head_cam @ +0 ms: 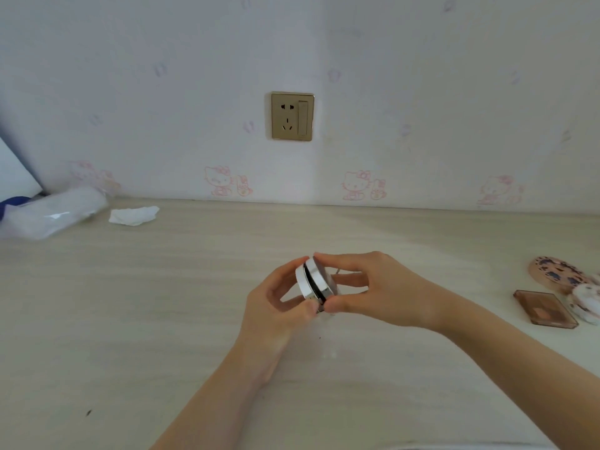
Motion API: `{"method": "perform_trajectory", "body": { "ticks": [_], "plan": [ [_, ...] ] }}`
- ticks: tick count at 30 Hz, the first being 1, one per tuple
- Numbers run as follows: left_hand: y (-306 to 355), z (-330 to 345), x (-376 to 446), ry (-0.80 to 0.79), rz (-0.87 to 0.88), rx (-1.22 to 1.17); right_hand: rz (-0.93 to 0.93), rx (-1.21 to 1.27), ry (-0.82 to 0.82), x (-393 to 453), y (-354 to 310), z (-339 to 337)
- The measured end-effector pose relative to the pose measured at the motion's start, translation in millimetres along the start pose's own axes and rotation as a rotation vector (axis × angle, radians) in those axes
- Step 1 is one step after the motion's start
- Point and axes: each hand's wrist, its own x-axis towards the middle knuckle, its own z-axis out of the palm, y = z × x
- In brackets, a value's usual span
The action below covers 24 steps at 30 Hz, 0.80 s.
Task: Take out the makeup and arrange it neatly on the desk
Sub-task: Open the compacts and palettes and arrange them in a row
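Round compact (314,282): white case with a silver band and a dark seam, turned on edge and held in the air above the middle of the desk (162,303), clear of the surface. A narrow dark gap shows between its two halves.

Left hand (276,306): comes up from below; fingers curled round the compact's left side, thumb at the lower rim, forefinger at the top rim.

Right hand (367,287): reaches in from the right; fingertips pinch the compact's right face, thumb meeting the lower edge close to the left thumb. Both hands have hold of the same case.

Desk: pale wood grain, running along the wall.

Right edge of desk, well apart from the hands: a square brown palette (545,308) lying flat; behind it a round pink compact with dark mottling (556,274); just beside these a white fluffy pouch with brown spots (584,303), partly cut off by the frame and touching the palette's right side.

Far left of desk, against the wall: a clear plastic bag (55,212) lying on its side, with something blue at its left end; just beside it a crumpled white tissue (134,216).

Wall: white paper with pink cartoon-cat prints; gold socket plate (292,116) with a switch, above the desk's middle.
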Motion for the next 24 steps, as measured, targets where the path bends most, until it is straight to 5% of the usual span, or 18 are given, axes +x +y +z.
{"method": "perform_trajectory", "body": {
  "ticks": [11,19,24],
  "plan": [
    [2,8,-3,-0.101,-0.117,-0.178,-0.019,-0.068,-0.039,-4,2,-13],
    [2,8,2,0.039,-0.205,-0.331,-0.125,-0.161,0.128,1,6,-11],
    [4,3,4,-0.013,-0.256,-0.379,-0.221,-0.179,0.211,1,8,4]
  ]
}}
